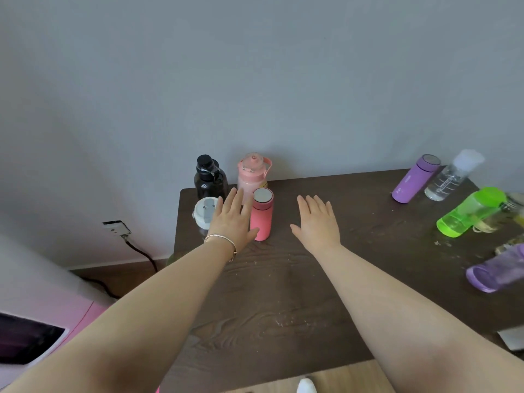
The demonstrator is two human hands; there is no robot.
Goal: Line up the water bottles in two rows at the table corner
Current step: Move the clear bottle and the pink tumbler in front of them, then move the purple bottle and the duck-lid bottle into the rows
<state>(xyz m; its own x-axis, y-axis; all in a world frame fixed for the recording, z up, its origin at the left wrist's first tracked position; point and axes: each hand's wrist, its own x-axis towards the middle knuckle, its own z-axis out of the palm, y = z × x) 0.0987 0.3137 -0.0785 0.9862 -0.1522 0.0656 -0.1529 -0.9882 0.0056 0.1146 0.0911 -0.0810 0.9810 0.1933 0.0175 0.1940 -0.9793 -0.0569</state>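
At the table's far left corner stand a black bottle (pixel 210 177), a pale pink handled bottle (pixel 253 173), a white-lidded clear bottle (pixel 204 214) and a coral flask (pixel 262 214). My left hand (pixel 234 219) hovers flat with straight fingers between the white-lidded bottle and the coral flask, its thumb beside the flask's base. Out over the bare tabletop, my right hand (pixel 317 221) is spread flat and holds nothing. On the right are a purple flask (pixel 415 178), a clear bottle (pixel 452 177), a green bottle (pixel 470 212) and a lilac bottle (pixel 499 269).
The dark wooden table (pixel 283 279) meets a grey wall at the back. A wall socket with a black cable (pixel 136 248) hangs left of the table. A pink surface with a dark screen (pixel 34 336) lies at the lower left. White paper (pixel 513 337) sits at the right edge.
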